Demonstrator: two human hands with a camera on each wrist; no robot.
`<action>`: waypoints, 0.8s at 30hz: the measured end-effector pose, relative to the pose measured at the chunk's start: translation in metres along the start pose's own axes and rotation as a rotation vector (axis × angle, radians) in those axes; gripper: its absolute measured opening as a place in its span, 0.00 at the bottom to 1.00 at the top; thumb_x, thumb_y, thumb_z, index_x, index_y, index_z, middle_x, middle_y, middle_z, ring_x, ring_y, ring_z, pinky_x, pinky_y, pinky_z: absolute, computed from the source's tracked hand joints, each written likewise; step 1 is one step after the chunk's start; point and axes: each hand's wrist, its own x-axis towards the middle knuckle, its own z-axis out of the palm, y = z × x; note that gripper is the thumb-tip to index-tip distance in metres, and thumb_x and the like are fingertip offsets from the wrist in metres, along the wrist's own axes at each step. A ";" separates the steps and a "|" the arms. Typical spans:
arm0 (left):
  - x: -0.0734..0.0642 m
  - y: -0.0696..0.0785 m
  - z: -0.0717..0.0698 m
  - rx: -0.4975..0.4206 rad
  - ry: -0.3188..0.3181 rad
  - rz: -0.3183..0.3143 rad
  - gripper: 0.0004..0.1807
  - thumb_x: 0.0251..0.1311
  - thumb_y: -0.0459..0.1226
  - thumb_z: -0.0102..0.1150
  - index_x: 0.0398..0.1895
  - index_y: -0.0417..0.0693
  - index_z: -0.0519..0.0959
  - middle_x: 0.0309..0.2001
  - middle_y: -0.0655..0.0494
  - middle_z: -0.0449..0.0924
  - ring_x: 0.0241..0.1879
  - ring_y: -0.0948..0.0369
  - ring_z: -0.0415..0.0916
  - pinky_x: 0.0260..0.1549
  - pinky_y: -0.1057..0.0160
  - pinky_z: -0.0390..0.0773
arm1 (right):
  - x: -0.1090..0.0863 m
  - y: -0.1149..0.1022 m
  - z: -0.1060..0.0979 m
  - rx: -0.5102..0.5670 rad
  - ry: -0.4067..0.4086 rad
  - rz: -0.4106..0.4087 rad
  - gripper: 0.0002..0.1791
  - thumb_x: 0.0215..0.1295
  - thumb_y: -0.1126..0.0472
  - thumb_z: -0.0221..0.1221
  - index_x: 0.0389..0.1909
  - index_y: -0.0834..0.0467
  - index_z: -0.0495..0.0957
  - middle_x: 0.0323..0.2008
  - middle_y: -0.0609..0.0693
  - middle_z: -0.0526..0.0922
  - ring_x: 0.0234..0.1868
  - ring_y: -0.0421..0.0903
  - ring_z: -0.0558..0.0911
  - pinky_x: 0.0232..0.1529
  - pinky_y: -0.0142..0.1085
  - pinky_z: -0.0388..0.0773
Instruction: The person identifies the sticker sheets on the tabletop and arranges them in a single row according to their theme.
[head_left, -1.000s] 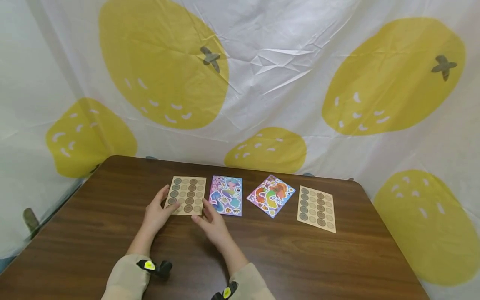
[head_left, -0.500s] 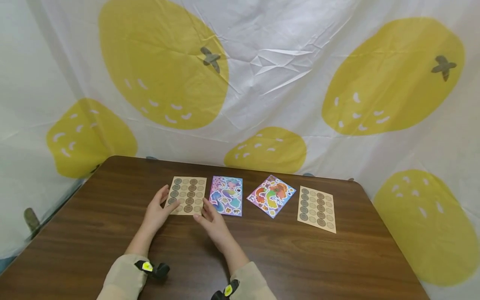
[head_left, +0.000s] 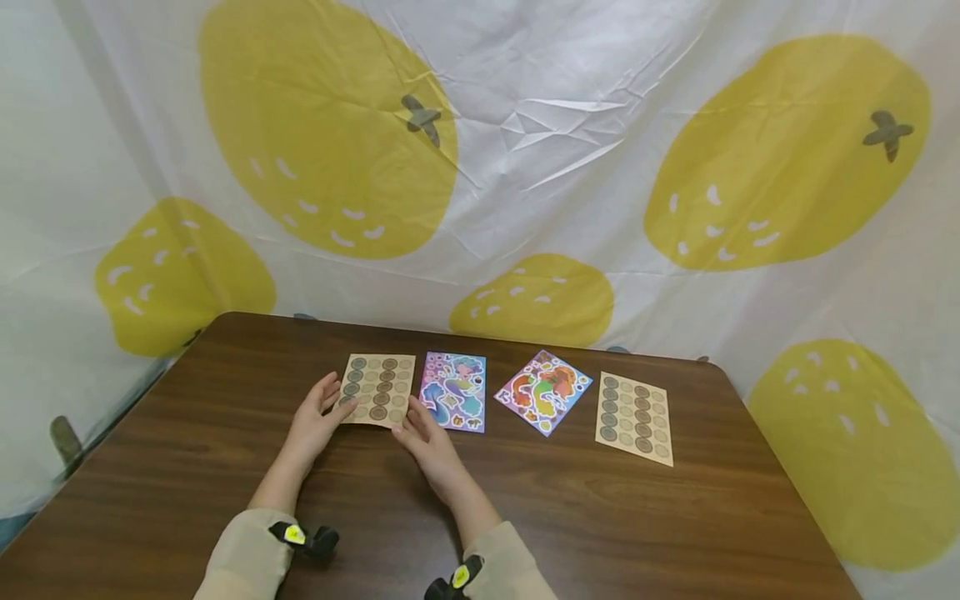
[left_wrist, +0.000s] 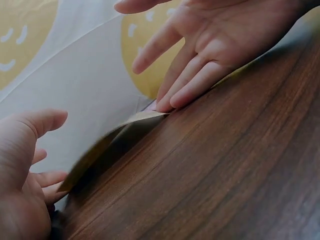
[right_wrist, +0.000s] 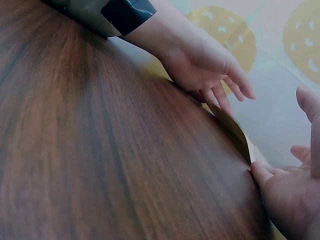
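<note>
Holds tan circle-printed sheet (head_left: 381,387), bowed, between left hand (head_left: 311,427) and right hand (head_left: 435,454), spaced apart with fingers extended at opposite edges.

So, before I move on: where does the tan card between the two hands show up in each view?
Head: left of centre, below mid-height; the tan card lies between the left hand and right hand.
Left wrist: left of centre, bowed, the tan card is seen nearly edge-on.
Right wrist: right of centre, also bowed, a narrow strip between the hands.
Shared landmark: the brown tabletop.
</note>
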 end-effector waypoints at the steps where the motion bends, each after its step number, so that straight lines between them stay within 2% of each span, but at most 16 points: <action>1: 0.000 0.000 0.000 -0.005 -0.005 -0.001 0.41 0.67 0.38 0.55 0.74 0.36 0.44 0.71 0.33 0.50 0.70 0.43 0.50 0.65 0.47 0.57 | -0.001 -0.002 0.000 -0.001 -0.004 0.000 0.36 0.68 0.65 0.54 0.71 0.71 0.50 0.66 0.77 0.53 0.67 0.65 0.60 0.65 0.49 0.59; 8: -0.003 0.002 0.000 -0.065 -0.035 0.004 0.39 0.69 0.37 0.53 0.74 0.35 0.44 0.70 0.32 0.50 0.69 0.43 0.52 0.65 0.48 0.57 | 0.006 0.012 -0.003 0.035 -0.030 0.009 0.35 0.70 0.65 0.52 0.72 0.70 0.48 0.67 0.76 0.52 0.69 0.65 0.54 0.66 0.52 0.57; 13: -0.005 0.002 0.001 -0.093 -0.029 0.026 0.38 0.68 0.34 0.53 0.74 0.34 0.45 0.70 0.31 0.51 0.69 0.42 0.52 0.65 0.48 0.57 | 0.014 0.029 -0.005 0.055 -0.024 0.021 0.36 0.70 0.63 0.53 0.73 0.67 0.48 0.68 0.73 0.53 0.70 0.61 0.55 0.65 0.49 0.61; 19: -0.004 0.002 0.003 -0.116 -0.022 0.055 0.38 0.66 0.29 0.53 0.73 0.33 0.45 0.69 0.31 0.51 0.69 0.41 0.51 0.66 0.50 0.56 | 0.017 0.030 -0.005 0.119 -0.036 0.024 0.36 0.70 0.64 0.52 0.73 0.69 0.46 0.68 0.74 0.51 0.70 0.62 0.56 0.62 0.47 0.65; 24: -0.004 0.000 0.002 -0.097 -0.018 0.061 0.38 0.66 0.29 0.53 0.74 0.35 0.46 0.70 0.32 0.51 0.69 0.43 0.51 0.66 0.49 0.55 | 0.019 0.030 -0.005 0.141 -0.048 0.027 0.36 0.71 0.64 0.51 0.72 0.70 0.44 0.68 0.74 0.50 0.70 0.62 0.56 0.62 0.47 0.66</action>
